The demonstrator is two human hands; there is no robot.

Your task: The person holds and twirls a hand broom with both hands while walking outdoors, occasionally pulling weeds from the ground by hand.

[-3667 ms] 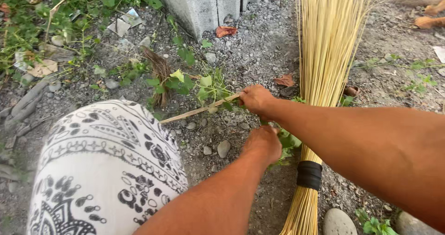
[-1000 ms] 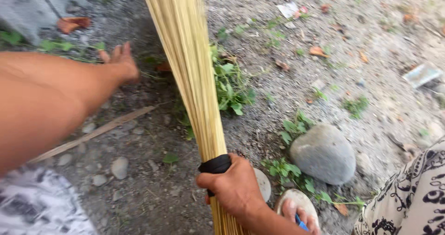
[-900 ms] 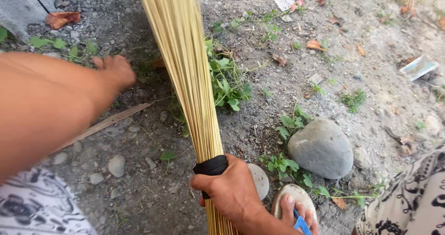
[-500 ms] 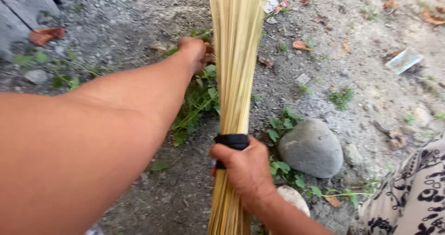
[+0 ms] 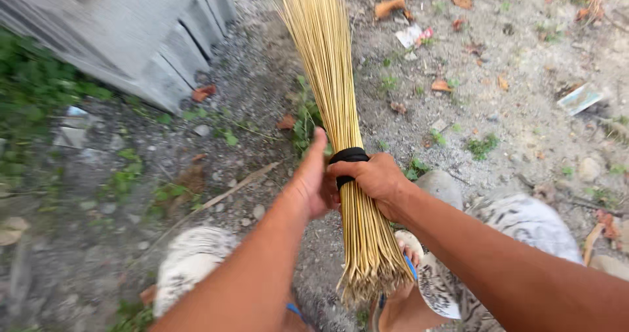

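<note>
While the stick broom (image 5: 334, 109) is held upright at mid-frame, the right hand (image 5: 370, 178) is closed on it at its black band (image 5: 348, 155). The left hand (image 5: 313, 181), open-fingered, is pressed flat against the bundle beside that grip. A settling of the hold seems in hand; a firm two-handed clasp would be needed next.

bare gravelly ground (image 5: 524, 57) in daylight, strewn with small stones and dry brown leaves (image 5: 390, 6). grey concrete blocks (image 5: 141, 34) stand at upper left, with green weeds (image 5: 33, 86) along their base. a thin dry stick (image 5: 232, 189) lies on the dirt. scraps of paper litter (image 5: 580, 98) lie at right, small weed tufts (image 5: 481, 146) nearby.
</note>
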